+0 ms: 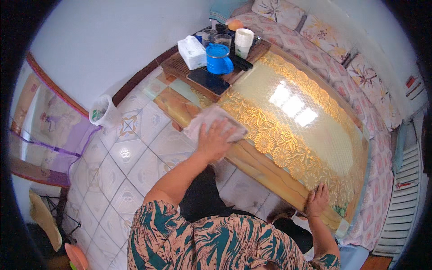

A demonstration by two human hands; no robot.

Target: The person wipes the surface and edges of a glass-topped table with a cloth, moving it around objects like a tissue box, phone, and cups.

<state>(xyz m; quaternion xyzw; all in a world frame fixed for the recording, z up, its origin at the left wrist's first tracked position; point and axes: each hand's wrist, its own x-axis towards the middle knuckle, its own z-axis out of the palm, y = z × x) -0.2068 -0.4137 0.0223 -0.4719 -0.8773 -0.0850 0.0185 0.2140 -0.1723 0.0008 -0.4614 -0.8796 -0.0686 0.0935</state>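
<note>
My left hand presses flat on a pale pink cloth at the near edge of a long wooden table with a glass top over a yellow lace cover. The cloth lies spread on the table's left part, partly under my palm. My right hand rests with fingers spread on the table's near edge, further right, holding nothing.
At the table's far end a wooden tray holds a blue jug, a tissue pack, stacked white cups and glasses. A dark phone lies beside it. A floral sofa runs behind the table. A white bin stands on the tiled floor.
</note>
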